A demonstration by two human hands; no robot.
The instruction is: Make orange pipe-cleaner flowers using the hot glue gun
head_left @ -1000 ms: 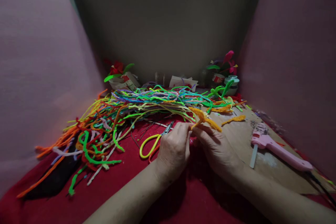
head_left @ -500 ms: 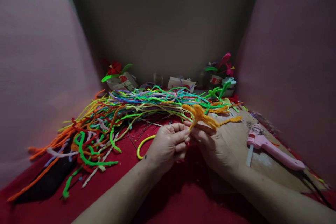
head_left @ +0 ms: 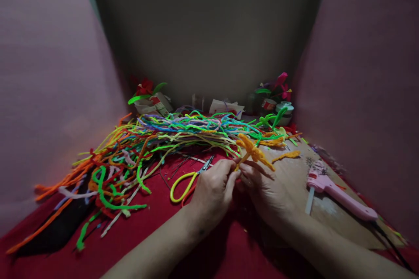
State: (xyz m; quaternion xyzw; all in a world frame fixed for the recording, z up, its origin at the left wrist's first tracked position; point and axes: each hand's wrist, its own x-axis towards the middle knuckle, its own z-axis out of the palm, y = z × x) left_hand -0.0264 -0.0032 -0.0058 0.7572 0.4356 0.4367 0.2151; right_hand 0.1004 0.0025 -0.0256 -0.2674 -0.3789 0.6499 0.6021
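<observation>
An orange pipe-cleaner flower (head_left: pixel 251 147) is held up between my two hands, its petals spreading above the fingers. My left hand (head_left: pixel 214 189) is closed, with thumb and forefinger pinching the flower's short stem. Closed too, my right hand (head_left: pixel 262 187) grips the same stem from the other side; its fingertips are partly hidden. Just beyond the left hand, yellow-handled scissors (head_left: pixel 185 187) lie on the red cloth (head_left: pixel 157 226), partly covered by that hand. A loose orange pipe-cleaner piece (head_left: pixel 286 155) rests on the board behind the right hand.
A long heap of coloured pipe cleaners (head_left: pixel 190 128) stretches across the back and left. On the brown board (head_left: pixel 340 222) at right lies a pink glue gun (head_left: pixel 340 194) with a cord. Pots with pipe-cleaner flowers (head_left: pixel 283 87) stand at the back, near the wall (head_left: pixel 209 35).
My left hand has turned over and shifted slightly down, uncovering more of the scissors. The orange flower has tilted to the right and its stem shows more.
</observation>
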